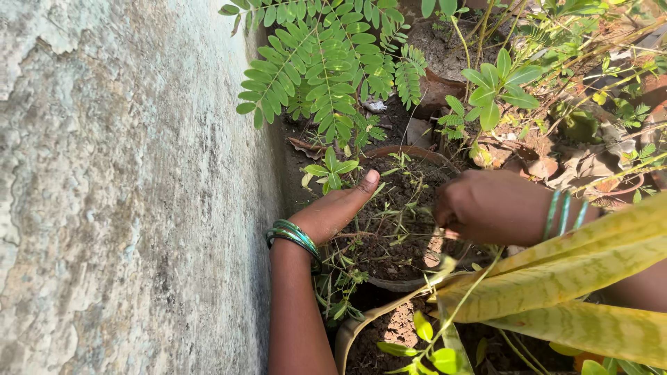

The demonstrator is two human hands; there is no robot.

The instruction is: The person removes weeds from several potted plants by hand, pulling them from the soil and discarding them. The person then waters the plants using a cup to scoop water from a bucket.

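Weeding clay pot (406,283): left hand (333,212) lying flat, fingers spread on soil; right hand (486,207) fisting stems, likely needing an upward pull.

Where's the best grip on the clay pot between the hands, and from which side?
Probably the pot rim, near side, coming from above: that arc is bare. The wall blocks the left, yellow leaves crowd the right, and the left hand and right hand already flank it.

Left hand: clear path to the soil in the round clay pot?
Probably yes. The left hand already rests over the clay pot, fingers at the soil; only thin weed stems stand between.
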